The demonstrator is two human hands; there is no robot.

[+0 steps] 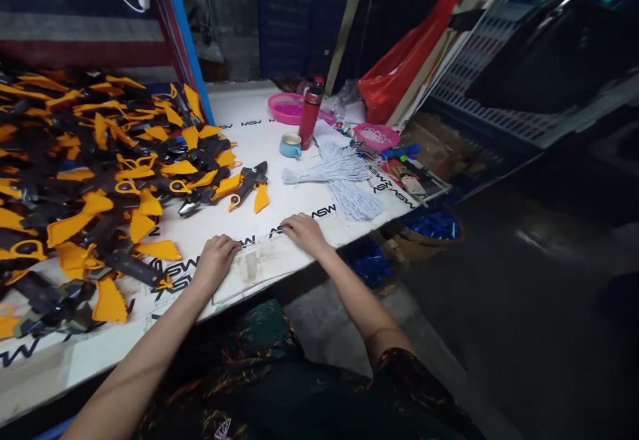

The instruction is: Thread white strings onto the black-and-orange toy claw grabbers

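Observation:
My left hand [217, 260] rests on the white table [294, 270], its fingers slightly bent and pointing right. Farther right, my right hand [304, 232] lies on the same surface with its fingers stretched toward the left. A flat pale board with a beige patch [249, 265] lies between and below them. I see nothing clearly held in either hand. Beyond them lies a single black-and-orange tool [248, 185], with an orange loop and a flared orange part. A large pile of similar tools [134, 180] spreads to the left of my left hand.
Bundles of thin white ties [344, 177] lie beyond my right hand. Behind them stand a blue mug [290, 146], a red bottle [310, 117] and pink baskets [377, 138]. Boxes of blue pieces [432, 223] sit below the table's right edge. A blue post [187, 40] rises at the back.

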